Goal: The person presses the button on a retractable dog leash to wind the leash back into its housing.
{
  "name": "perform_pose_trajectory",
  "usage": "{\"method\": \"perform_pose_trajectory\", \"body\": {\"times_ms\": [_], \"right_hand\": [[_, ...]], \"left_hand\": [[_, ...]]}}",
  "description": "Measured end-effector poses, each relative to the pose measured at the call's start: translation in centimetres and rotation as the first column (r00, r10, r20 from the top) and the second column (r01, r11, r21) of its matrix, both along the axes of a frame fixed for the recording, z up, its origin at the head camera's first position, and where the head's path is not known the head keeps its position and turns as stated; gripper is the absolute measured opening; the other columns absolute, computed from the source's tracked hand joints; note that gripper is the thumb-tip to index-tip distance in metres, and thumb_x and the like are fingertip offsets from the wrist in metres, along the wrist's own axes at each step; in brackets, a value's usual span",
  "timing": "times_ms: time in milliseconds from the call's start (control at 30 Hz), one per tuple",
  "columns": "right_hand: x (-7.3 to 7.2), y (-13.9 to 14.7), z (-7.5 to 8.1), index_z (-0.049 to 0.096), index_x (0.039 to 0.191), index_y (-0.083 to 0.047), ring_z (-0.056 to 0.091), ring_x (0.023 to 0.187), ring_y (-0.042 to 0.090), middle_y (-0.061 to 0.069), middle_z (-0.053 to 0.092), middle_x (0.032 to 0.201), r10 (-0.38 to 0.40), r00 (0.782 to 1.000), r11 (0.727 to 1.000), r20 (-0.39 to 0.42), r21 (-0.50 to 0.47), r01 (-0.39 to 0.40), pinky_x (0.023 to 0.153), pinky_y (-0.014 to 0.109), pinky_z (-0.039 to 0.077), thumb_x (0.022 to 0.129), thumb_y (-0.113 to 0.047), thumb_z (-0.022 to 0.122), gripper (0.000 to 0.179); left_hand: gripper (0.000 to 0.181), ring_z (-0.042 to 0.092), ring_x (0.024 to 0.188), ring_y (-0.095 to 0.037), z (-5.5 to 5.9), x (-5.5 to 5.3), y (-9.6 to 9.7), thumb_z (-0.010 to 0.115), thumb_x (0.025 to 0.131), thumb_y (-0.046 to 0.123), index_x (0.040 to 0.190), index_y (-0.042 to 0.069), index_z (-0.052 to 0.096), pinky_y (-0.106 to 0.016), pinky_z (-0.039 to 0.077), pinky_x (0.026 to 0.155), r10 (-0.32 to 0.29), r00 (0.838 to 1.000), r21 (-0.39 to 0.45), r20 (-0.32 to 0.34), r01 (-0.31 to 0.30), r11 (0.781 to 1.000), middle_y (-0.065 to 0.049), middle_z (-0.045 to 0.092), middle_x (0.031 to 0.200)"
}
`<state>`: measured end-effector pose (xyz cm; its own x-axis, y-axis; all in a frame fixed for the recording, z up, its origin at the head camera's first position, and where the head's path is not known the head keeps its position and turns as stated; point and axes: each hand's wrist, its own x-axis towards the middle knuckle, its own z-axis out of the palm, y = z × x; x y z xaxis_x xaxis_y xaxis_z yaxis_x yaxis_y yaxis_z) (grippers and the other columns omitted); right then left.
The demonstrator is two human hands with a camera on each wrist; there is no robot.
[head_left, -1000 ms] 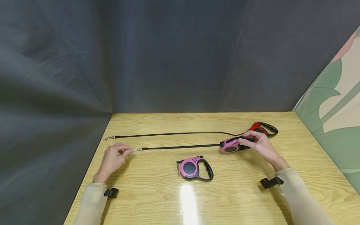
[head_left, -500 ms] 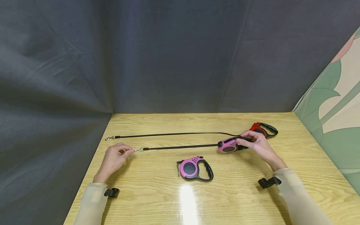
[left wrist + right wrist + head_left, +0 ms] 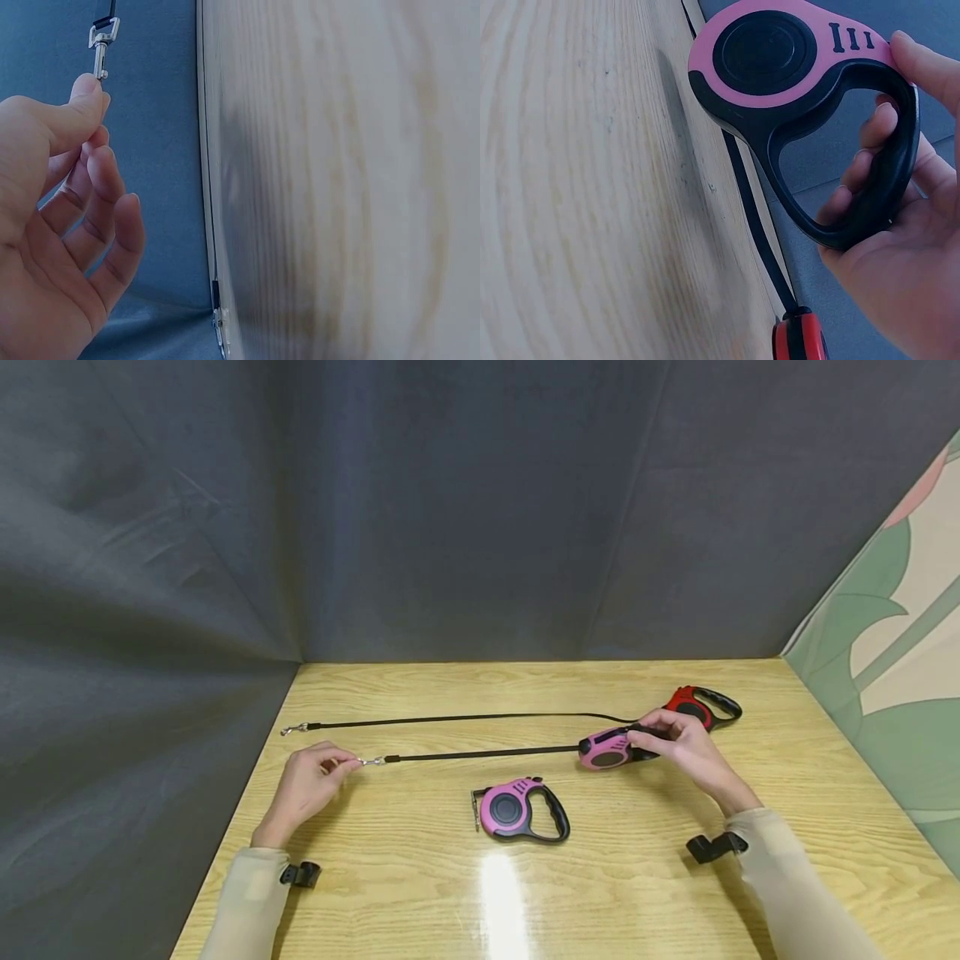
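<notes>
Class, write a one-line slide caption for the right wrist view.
Right hand gripping the black handle of a pink leash reel, with a red reel at the picture's bottom edge.

Along the far part of the surface [image 3: 405, 885], the far leash lies lengthwise, with the far clip [image 3: 293, 728] at its left end and the far strap [image 3: 465, 717] running right to the far case [image 3: 684, 700], partly behind the right hand [image 3: 692, 758]. Just nearer, the held strap [image 3: 487, 752] stretches from the held clip [image 3: 374, 762] at the left hand [image 3: 309, 785] to the held case [image 3: 604, 750] at the right hand. Nearer still, between the hands, lies the near leash [image 3: 506, 810], its handle [image 3: 557, 817] to the right. A curtain [image 3: 465, 510] hangs behind the surface and along its left.
</notes>
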<state>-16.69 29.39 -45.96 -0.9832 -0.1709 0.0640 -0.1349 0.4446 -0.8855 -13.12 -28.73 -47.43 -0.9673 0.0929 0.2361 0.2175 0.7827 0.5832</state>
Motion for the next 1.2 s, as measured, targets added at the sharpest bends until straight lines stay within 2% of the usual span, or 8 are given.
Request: {"method": "perform_pose_trajectory", "body": {"times_ms": [267,633,1200], "right_hand": [[-0.2,-0.4,0.2,0.072,0.110,-0.004,0.062,0.084,0.006,-0.015,0.070,0.094,0.008,1.000,1.000,0.015,-0.011,-0.008,0.074,0.024,0.051,0.099,-0.023,0.079,0.023],[-0.4,-0.9,0.2,0.072,0.109,-0.003,0.062,0.084,0.005,-0.016,0.070,0.094,0.014,1.000,1.000,0.001,-0.015,-0.014,0.074,0.023,0.050,0.098,-0.021,0.080,0.022],[-0.3,-1.1,0.0,0.073,0.108,-0.005,0.062,0.085,0.006,-0.016,0.070,0.095,0.022,1.000,1.000,0.003,-0.018,-0.022,0.075,0.024,0.050,0.098,-0.021,0.080,0.020]], "left_hand": [[0.005,0.061,0.072,-0.009,0.1,-0.1,0.2,0.080,0.098,0.018,0.097,0.015,0.085,-0.024,0.048,0.061,-0.007,1.000,0.016,0.017,0.006,1.000,0.002,0.075,0.090],[0.005,0.062,0.072,-0.009,0.4,-0.1,0.9,0.082,0.096,0.018,0.097,0.014,0.085,-0.025,0.049,0.059,-0.037,0.999,0.003,0.002,0.037,0.999,0.003,0.074,0.088],[0.006,0.063,0.070,-0.008,0.4,-0.3,1.2,0.084,0.095,0.020,0.094,0.014,0.084,-0.025,0.049,0.060,-0.043,0.999,0.016,-0.009,0.043,0.999,0.005,0.074,0.088]]}}
